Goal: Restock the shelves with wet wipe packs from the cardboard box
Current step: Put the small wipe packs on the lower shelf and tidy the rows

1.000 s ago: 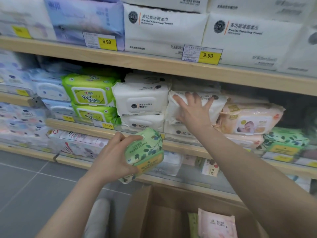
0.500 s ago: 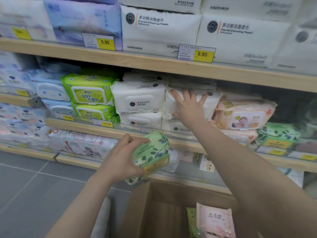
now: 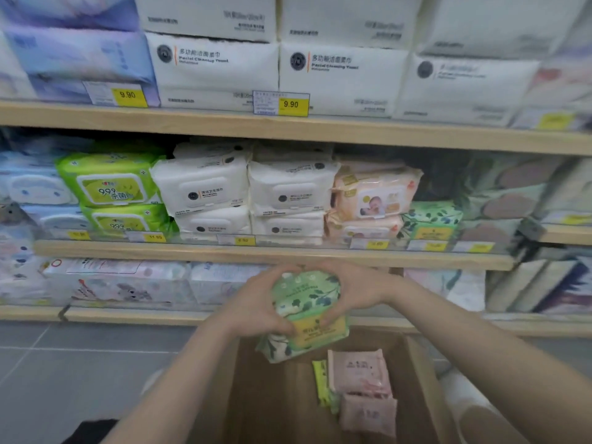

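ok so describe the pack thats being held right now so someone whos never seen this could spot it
Start at the open cardboard box on the floor below the wooden shelves. Just above its far edge, the left hand and right hand grip one pack between them. That held pack is pale green with dark leaf prints and a yellow label band, unlike the pink packs lying in the box.

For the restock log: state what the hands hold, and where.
Both hands, left and right, grip one green leaf-print wipe pack by its opposite sides.
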The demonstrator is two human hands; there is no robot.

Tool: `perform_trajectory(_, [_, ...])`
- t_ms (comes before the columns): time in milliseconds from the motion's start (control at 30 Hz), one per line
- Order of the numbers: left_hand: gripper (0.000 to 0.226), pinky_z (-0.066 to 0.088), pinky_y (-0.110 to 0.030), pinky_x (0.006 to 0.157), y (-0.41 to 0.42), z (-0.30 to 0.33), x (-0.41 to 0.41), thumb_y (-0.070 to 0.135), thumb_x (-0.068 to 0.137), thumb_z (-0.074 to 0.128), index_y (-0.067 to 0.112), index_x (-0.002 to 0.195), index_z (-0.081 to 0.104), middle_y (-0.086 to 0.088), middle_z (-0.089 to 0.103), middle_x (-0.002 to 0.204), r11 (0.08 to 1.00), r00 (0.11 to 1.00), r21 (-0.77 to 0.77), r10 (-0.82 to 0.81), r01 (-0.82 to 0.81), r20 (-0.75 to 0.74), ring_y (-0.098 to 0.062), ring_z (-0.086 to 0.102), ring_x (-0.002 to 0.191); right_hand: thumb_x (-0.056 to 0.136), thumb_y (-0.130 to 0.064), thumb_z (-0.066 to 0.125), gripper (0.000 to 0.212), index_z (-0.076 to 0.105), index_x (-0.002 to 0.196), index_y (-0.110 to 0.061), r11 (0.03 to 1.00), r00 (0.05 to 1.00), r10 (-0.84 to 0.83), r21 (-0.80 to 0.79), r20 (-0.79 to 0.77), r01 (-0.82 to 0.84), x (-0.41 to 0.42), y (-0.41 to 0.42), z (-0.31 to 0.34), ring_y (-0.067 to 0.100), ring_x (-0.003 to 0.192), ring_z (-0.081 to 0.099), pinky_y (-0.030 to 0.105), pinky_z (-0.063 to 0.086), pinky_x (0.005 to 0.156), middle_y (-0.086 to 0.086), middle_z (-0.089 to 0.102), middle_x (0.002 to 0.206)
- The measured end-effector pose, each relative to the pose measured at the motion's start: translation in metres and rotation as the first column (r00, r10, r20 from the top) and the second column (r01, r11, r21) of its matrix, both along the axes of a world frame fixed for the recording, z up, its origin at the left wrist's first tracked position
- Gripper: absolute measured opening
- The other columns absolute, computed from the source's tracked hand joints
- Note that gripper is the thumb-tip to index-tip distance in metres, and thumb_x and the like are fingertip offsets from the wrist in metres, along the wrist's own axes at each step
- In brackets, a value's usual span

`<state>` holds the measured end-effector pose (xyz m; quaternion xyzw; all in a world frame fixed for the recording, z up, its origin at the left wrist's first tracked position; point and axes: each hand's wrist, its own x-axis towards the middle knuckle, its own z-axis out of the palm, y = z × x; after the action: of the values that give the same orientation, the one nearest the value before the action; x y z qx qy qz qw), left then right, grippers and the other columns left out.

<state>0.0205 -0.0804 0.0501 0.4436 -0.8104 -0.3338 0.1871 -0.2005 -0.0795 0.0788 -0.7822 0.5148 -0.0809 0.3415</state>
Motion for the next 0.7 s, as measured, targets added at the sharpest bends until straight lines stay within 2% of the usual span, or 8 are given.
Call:
perform_trajectory(100, [0.086, 0.05, -0.02, 0.081, 0.016, 0.001, -0.029, 0.031, 0.05, 0.088, 0.043, 0.121, 0.042, 0.016, 0.054, 0.113, 0.997, 0.998, 0.07, -0.039, 0.042, -0.046, 0.0, 0.057, 0.098, 0.055, -0.028, 0.09, 0.076, 0.054, 0.122, -0.028, 0.995, 0.995, -0.092, 0.048, 0.042, 0.09, -0.031, 0.024, 0.004, 0.001, 0.101, 0.059, 0.009, 0.047, 0.074, -0.016, 0.061, 0.113])
perform_trajectory(200, [0.083, 0.052, -0.024, 0.084, 0.025, 0.005, -0.055, 0.035, 0.05, 0.089, 0.04, 0.119, 0.045, 0.019, 0.052, 0.117, 0.998, 0.992, 0.044, 0.041, -0.036, -0.122, 0.002, 0.055, 0.102, 0.055, -0.026, 0.091, 0.065, 0.059, 0.111, -0.032, 0.973, 0.963, -0.227, 0.077, 0.147, 0.218, -0.064, 0.042, 0.01, -0.004, 0.096, 0.063, 0.011, 0.047, 0.074, -0.02, 0.067, 0.105])
perform_trajectory(267, [0.083, 0.045, -0.02, 0.087, 0.031, 0.006, -0.072, 0.036, 0.053, 0.089, 0.035, 0.124, 0.045, 0.021, 0.05, 0.119, 0.982, 0.939, 0.059, 0.191, -0.181, -0.285, 0.003, 0.05, 0.107, 0.059, -0.019, 0.09, 0.06, 0.061, 0.111, -0.027, 0.939, 0.909, -0.342, 0.117, 0.239, 0.322, -0.085, 0.053, 0.016, -0.001, 0.095, 0.065, 0.011, 0.05, 0.074, -0.018, 0.068, 0.105])
perform_trajectory(333, [0.079, 0.041, -0.025, 0.091, 0.038, 0.007, -0.093, 0.037, 0.061, 0.085, 0.029, 0.128, 0.045, 0.014, 0.052, 0.122, 0.944, 0.84, 0.243, 0.312, -0.222, -0.443, -0.003, 0.049, 0.11, 0.063, -0.011, 0.087, 0.055, 0.061, 0.111, -0.022, 0.893, 0.829, -0.45, 0.178, 0.334, 0.413, -0.103, 0.062, 0.018, 0.008, 0.091, 0.069, 0.019, 0.055, 0.073, -0.007, 0.071, 0.104])
perform_trajectory(400, [0.064, 0.045, -0.035, 0.095, 0.043, 0.006, -0.113, 0.05, 0.063, 0.078, 0.03, 0.119, 0.052, 0.005, 0.06, 0.121, 0.899, 0.782, 0.416, 0.357, -0.138, -0.511, -0.012, 0.058, 0.107, 0.066, -0.01, 0.085, 0.053, 0.06, 0.112, -0.019, 0.861, 0.771, -0.509, 0.226, 0.383, 0.455, -0.114, 0.069, 0.019, 0.011, 0.09, 0.071, 0.025, 0.056, 0.076, -0.002, 0.072, 0.102])
perform_trajectory(500, [0.05, 0.052, -0.045, 0.089, 0.045, 0.005, -0.13, 0.053, 0.063, 0.077, 0.03, 0.104, 0.061, -0.001, 0.071, 0.104, 0.86, 0.732, 0.504, 0.396, -0.083, -0.554, -0.022, 0.068, 0.094, 0.071, -0.022, 0.083, 0.056, 0.055, 0.12, -0.023, 0.857, 0.794, -0.515, 0.223, 0.322, 0.465, -0.122, 0.078, 0.02, 0.005, 0.093, 0.068, 0.023, 0.055, 0.078, -0.009, 0.068, 0.107])
perform_trajectory(600, [0.036, 0.057, -0.035, 0.072, 0.045, 0.003, -0.143, 0.041, 0.068, 0.077, 0.028, 0.097, 0.061, -0.002, 0.073, 0.096, 0.876, 0.733, 0.479, 0.363, -0.058, -0.575, -0.019, 0.071, 0.082, 0.069, -0.029, 0.084, 0.064, 0.047, 0.121, -0.033, 0.918, 0.904, -0.388, 0.162, 0.18, 0.362, -0.123, 0.08, 0.028, -0.005, 0.096, 0.062, 0.014, 0.051, 0.08, -0.017, 0.062, 0.11])
perform_trajectory(700, [0.029, 0.055, -0.021, 0.063, 0.045, 0.004, -0.161, 0.035, 0.072, 0.072, 0.028, 0.097, 0.06, 0.003, 0.071, 0.096, 0.899, 0.746, 0.438, 0.301, -0.014, -0.594, -0.008, 0.07, 0.078, 0.063, -0.032, 0.087, 0.083, 0.04, 0.132, -0.034, 0.947, 0.948, -0.313, 0.094, 0.057, 0.307, -0.129, 0.074, 0.036, -0.005, 0.099, 0.058, 0.008, 0.047, 0.079, -0.018, 0.059, 0.116])
